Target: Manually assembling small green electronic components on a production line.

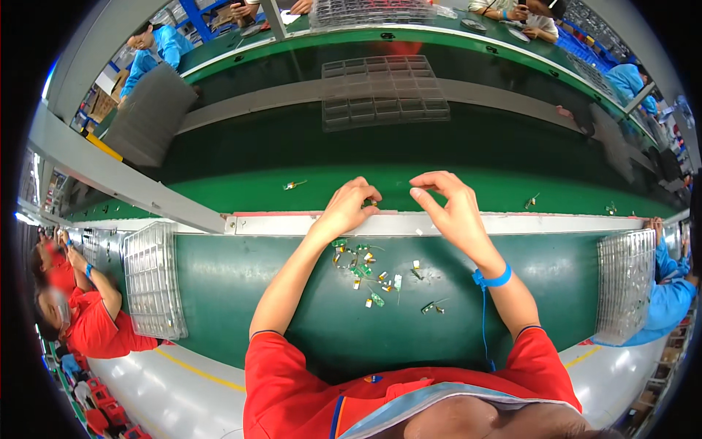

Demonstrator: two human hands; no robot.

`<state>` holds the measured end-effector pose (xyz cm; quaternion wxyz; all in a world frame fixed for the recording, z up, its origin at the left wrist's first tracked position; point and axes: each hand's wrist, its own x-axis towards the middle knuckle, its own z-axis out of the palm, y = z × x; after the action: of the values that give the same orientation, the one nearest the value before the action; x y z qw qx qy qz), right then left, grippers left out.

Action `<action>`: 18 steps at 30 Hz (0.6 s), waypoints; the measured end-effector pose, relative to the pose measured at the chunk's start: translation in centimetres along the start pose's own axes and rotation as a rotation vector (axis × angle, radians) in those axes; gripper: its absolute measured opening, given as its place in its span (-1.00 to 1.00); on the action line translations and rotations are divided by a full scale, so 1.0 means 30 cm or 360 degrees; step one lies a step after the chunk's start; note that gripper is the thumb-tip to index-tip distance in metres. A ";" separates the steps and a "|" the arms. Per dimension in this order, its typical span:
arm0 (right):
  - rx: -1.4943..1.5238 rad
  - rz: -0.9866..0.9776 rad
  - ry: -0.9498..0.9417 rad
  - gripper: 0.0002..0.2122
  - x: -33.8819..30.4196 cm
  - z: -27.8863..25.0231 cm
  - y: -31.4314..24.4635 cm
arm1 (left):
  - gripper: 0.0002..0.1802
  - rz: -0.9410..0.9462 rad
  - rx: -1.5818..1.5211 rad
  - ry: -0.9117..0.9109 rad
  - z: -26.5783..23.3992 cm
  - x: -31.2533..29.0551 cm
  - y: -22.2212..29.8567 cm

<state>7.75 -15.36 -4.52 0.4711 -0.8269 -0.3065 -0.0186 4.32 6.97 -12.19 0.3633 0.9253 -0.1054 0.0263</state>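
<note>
My left hand (pixel 349 207) is closed at the near edge of the green conveyor belt (pixel 241 175). Its fingertips pinch a small electronic part (pixel 373 203), mostly covered by the fingers. To its right, my right hand (pixel 455 212) is raised over the white rail (pixel 292 223), thumb and fingers apart, with nothing visible between them. A blue wrist strap (pixel 497 276) with a cord circles my right wrist. On the green work surface between my forearms lies a loose cluster of small circuit boards (pixel 363 270) with wires and yellow-and-white pieces. A few more parts (pixel 431 308) lie to the right.
One small wired board (pixel 294 185) lies on the belt at left, another (pixel 532 200) at right. A clear compartment tray (pixel 384 91) sits farther back. Stacked trays stand at the left (pixel 155 282) and right (pixel 625 285). A metal post (pixel 139 175) slants across the left. Co-workers sit on both sides and opposite.
</note>
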 end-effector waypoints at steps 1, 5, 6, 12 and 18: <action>-0.0005 -0.0006 0.0007 -0.84 -0.001 -0.003 -0.006 | -0.71 -0.0017 -0.0012 -0.0002 -0.001 -0.001 -0.002; -0.0061 -0.0027 -0.0030 -0.84 -0.008 -0.014 -0.008 | -0.75 -0.0236 -0.0082 -0.0014 -0.023 0.007 0.018; -0.0093 -0.0053 -0.0008 -0.85 -0.008 -0.020 -0.005 | -0.75 -0.0224 -0.0080 -0.0010 -0.019 0.017 0.021; -0.0132 -0.0108 -0.0021 -0.85 -0.003 -0.029 -0.005 | -0.80 -0.0300 0.0110 0.0060 0.014 0.030 0.008; -0.0185 -0.0204 -0.0004 -0.88 0.005 0.025 -0.011 | -0.76 -0.0203 0.0307 0.0313 0.063 -0.015 -0.064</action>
<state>7.49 -14.57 -4.64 0.4197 -0.8316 -0.3579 -0.0655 4.24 7.13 -14.90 0.2824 0.9537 -0.0072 0.1035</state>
